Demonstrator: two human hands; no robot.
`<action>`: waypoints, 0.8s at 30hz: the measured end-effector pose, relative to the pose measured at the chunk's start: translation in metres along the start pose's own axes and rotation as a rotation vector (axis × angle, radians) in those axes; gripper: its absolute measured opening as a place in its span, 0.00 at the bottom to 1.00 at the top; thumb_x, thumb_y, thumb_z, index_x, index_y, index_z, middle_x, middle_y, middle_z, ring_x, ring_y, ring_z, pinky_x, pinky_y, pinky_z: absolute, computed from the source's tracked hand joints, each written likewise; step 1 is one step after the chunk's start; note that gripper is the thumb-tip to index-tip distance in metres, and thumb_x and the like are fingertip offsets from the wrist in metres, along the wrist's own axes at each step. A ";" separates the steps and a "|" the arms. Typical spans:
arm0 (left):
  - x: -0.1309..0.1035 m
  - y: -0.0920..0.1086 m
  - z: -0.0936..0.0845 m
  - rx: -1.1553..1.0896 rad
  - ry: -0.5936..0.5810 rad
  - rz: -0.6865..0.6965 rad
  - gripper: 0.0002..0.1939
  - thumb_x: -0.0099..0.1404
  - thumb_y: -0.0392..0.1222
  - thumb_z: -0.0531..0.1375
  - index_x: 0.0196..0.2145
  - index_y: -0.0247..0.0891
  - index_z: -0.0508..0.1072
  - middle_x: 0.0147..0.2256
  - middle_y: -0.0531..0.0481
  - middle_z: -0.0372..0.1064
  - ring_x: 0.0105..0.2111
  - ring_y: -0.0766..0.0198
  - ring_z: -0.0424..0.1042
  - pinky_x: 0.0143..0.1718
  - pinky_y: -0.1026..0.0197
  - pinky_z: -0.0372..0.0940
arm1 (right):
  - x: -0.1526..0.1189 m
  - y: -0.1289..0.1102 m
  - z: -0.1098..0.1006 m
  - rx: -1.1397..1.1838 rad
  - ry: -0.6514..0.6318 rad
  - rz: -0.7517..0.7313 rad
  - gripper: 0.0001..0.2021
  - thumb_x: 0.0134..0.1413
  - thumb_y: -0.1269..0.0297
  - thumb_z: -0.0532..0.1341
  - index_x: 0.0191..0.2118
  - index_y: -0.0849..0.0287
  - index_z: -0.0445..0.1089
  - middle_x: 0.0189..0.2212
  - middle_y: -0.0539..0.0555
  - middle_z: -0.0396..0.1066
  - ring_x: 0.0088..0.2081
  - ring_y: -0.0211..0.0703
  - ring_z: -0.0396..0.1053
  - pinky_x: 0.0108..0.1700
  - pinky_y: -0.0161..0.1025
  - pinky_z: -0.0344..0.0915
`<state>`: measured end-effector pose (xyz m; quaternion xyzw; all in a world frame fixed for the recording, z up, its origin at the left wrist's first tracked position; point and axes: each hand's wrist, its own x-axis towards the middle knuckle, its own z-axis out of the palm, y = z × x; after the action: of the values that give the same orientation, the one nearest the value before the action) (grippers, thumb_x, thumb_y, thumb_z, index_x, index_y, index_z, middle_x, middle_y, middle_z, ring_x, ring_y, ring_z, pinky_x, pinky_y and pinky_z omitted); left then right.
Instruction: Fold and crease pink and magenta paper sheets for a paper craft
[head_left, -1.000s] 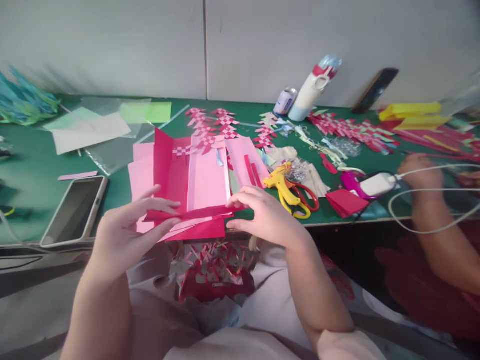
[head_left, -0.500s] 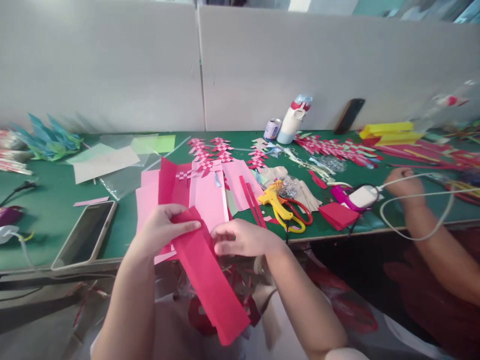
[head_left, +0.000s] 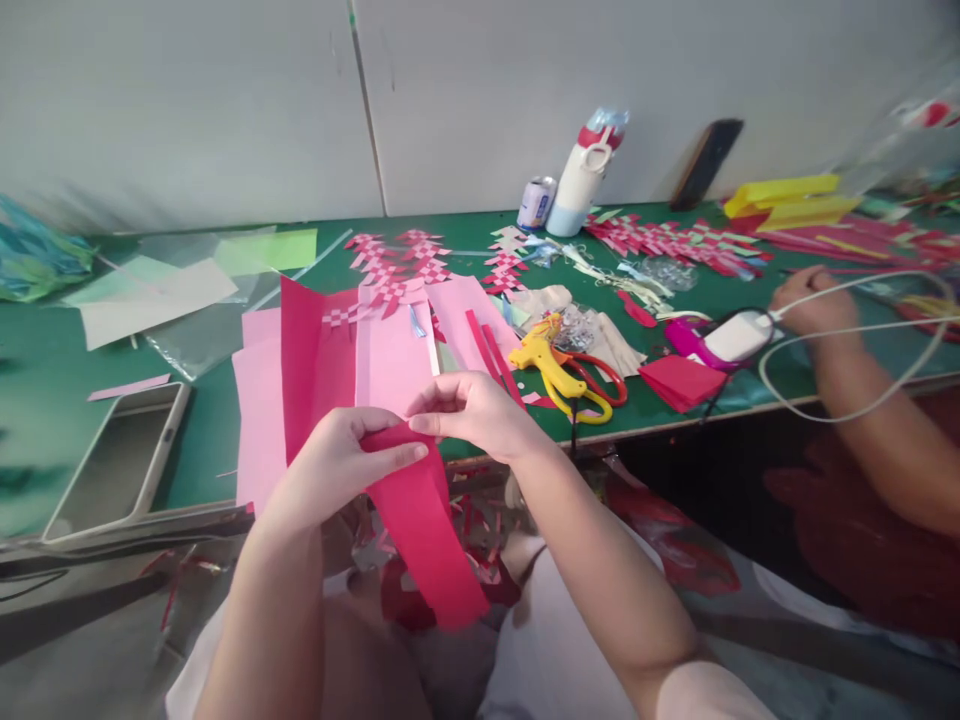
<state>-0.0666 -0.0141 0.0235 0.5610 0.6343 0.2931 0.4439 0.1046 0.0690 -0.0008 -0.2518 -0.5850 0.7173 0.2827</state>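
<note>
A long red paper strip hangs over the table's front edge, its top end between my hands. My left hand is closed on it, the thumb lying across its face. Fingers of my right hand pinch the upper right corner of the same strip. Behind my hands lie pink sheets and a larger folded red sheet. Two narrow red strips rest to the right of these, beside yellow-handled scissors.
Woven red and pink paper chains, a white bottle and a small can stand or lie farther back. A phone is at the left. Another person's hand is at the right, near a looped white cable.
My right hand has come up to the strip's top and closed on its corner. The strip hangs more steeply. The camera view has shifted, moving the table items up in the frame.
</note>
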 end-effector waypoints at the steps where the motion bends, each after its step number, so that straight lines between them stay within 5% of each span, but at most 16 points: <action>1: 0.000 0.000 -0.001 -0.027 -0.028 0.013 0.15 0.56 0.53 0.64 0.29 0.36 0.75 0.22 0.55 0.63 0.22 0.71 0.59 0.20 0.69 0.53 | 0.000 0.000 -0.001 0.022 0.004 0.004 0.15 0.38 0.59 0.73 0.32 0.62 0.74 0.27 0.49 0.73 0.27 0.32 0.68 0.33 0.33 0.67; 8: 0.000 -0.002 -0.002 -0.141 -0.035 0.027 0.14 0.60 0.52 0.61 0.31 0.39 0.77 0.28 0.51 0.72 0.27 0.67 0.67 0.27 0.67 0.61 | -0.008 0.001 -0.008 0.032 0.006 0.043 0.13 0.37 0.62 0.73 0.30 0.62 0.75 0.25 0.48 0.72 0.25 0.31 0.67 0.30 0.32 0.66; 14: 0.001 -0.003 0.002 -0.132 -0.019 -0.018 0.14 0.60 0.53 0.61 0.31 0.40 0.76 0.25 0.53 0.70 0.24 0.68 0.66 0.25 0.68 0.60 | -0.011 0.005 -0.010 0.036 -0.017 0.029 0.12 0.39 0.63 0.72 0.32 0.60 0.75 0.25 0.47 0.72 0.25 0.30 0.66 0.29 0.30 0.65; 24: 0.007 -0.005 0.014 -0.235 0.091 0.101 0.09 0.60 0.47 0.62 0.28 0.41 0.77 0.24 0.56 0.71 0.24 0.72 0.63 0.25 0.71 0.58 | -0.011 0.001 -0.008 0.124 0.046 0.021 0.11 0.36 0.62 0.73 0.28 0.60 0.75 0.22 0.46 0.70 0.23 0.30 0.65 0.27 0.30 0.63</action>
<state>-0.0563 -0.0101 0.0116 0.5226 0.5860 0.4126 0.4618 0.1181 0.0665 -0.0025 -0.2564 -0.5300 0.7491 0.3038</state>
